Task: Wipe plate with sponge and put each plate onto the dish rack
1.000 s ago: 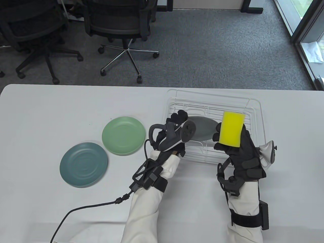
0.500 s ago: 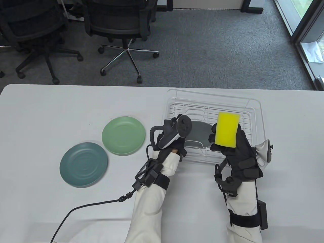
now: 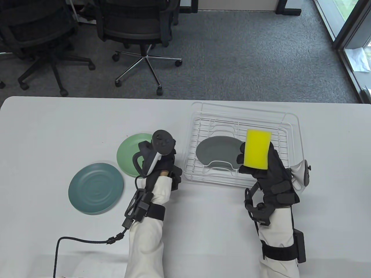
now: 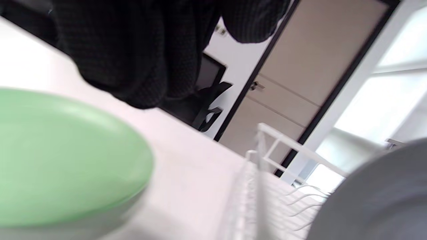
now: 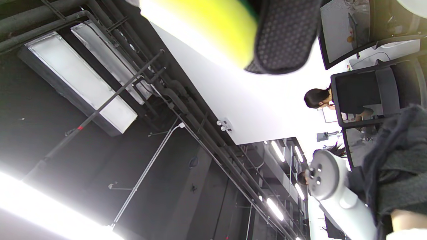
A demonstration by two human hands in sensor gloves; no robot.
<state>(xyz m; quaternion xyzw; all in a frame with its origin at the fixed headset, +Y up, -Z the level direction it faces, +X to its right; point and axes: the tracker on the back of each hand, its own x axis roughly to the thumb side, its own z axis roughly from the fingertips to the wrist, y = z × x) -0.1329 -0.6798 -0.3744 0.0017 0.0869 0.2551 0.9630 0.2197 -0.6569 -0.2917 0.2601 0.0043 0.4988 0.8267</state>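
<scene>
A grey plate (image 3: 217, 149) (image 4: 377, 196) lies in the white wire dish rack (image 3: 298, 130) (image 4: 277, 140). Left of the rack, a light green plate (image 3: 130, 153) (image 4: 60, 160) and a teal plate (image 3: 96, 188) lie flat on the table. My left hand (image 3: 169, 170) hovers over the green plate's right edge. Its fingers (image 4: 140, 50) hang above the plate and hold nothing. My right hand (image 3: 255, 170) grips a yellow sponge (image 3: 257, 149) (image 5: 200, 26) upright over the front right part of the rack, beside the grey plate.
A black cable (image 3: 84, 240) trails from my left wrist across the front of the white table (image 3: 43, 130). Office chairs (image 3: 139, 26) stand on the carpet beyond the far edge. The right wrist view faces the ceiling and shows a person (image 5: 317, 98) in the background.
My left hand has let go of the grey plate, which now lies in the rack, and has moved left to the green plate. My right hand with the sponge drifted slightly left.
</scene>
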